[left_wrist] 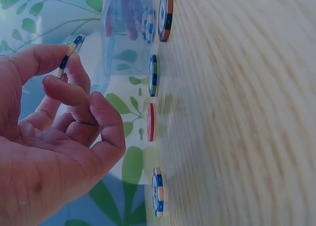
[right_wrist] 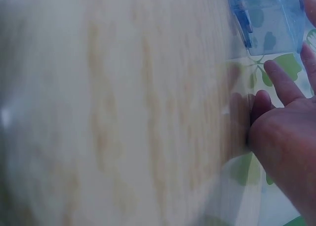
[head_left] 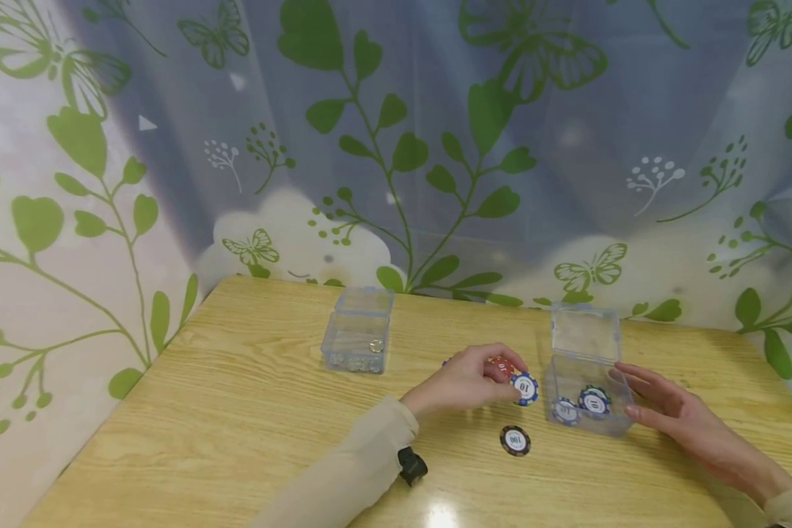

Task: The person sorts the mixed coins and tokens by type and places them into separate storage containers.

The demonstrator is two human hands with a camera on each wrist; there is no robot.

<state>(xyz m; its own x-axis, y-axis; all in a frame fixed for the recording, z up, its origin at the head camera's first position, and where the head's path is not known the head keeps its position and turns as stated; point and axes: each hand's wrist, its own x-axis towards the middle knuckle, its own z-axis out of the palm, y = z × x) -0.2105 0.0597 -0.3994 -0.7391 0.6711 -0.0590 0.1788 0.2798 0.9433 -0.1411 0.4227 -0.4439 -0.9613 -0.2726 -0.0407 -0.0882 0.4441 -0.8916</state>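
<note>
pinching a blue-and-white chip marked 10 between thumb and forefinger, the person's left grip is holding it above the worktop, just left of the right-hand box. in the left wrist view this chip is showing nearly edge-on, while the other fingers are curling loosely beneath it.

the right grip is grasping no chip; its fingers are reaching out and resting against the right side of that clear box, the thumb near the front corner. the box is standing with its lid raised at the back, and blue-and-white chips are lying inside along with a green-edged one.

a black chip marked 100 is lying flat in front of the left grip. a red chip is peeking out behind its fingers. the left wrist view is also showing a green-and-blue chip and another blue-and-white one on the worktop, set apart from each other.

well to the left, a second clear box is sitting open, holding small shiny pieces and a gold-toned disc. behind the worktop, a curtain is hanging, patterned with green leaves and butterflies.
</note>
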